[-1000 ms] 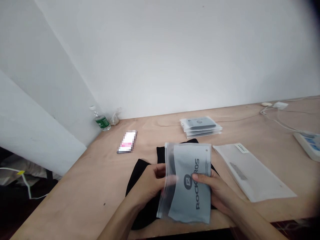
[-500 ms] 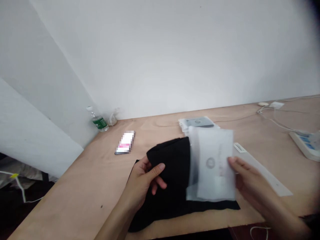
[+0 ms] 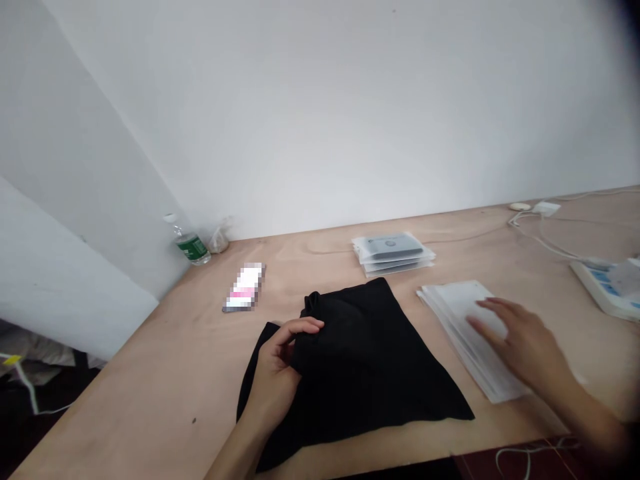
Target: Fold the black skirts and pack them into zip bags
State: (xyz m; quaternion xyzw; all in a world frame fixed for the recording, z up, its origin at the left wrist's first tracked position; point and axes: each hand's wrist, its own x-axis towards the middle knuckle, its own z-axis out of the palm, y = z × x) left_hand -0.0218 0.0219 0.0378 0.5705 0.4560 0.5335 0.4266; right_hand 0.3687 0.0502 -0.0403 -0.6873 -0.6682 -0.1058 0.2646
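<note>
Black cloth (image 3: 370,360) lies spread on the wooden table, with a bunched black piece at its left part. My left hand (image 3: 283,360) grips this bunched cloth between thumb and fingers. To the right of the cloth lies a stack of white translucent bags (image 3: 463,327). Over that stack is my right hand (image 3: 520,340), its thumb and fingers apart and nothing held between them. Whether its fingertips touch the top bag cannot be made out. Behind the cloth sits a pile of bags with dark contents (image 3: 393,248).
A phone (image 3: 245,287) with a blurred screen lies at the left, near a bottle with a green label (image 3: 193,247) and a small plastic bag (image 3: 219,240). At the right are white cables (image 3: 540,237) and a power strip (image 3: 605,290). A wall (image 3: 320,120) stands behind the table.
The white bag has left my right hand, which has opened and is over a stack of bags at the right. My left hand has lowered with the black cloth.
</note>
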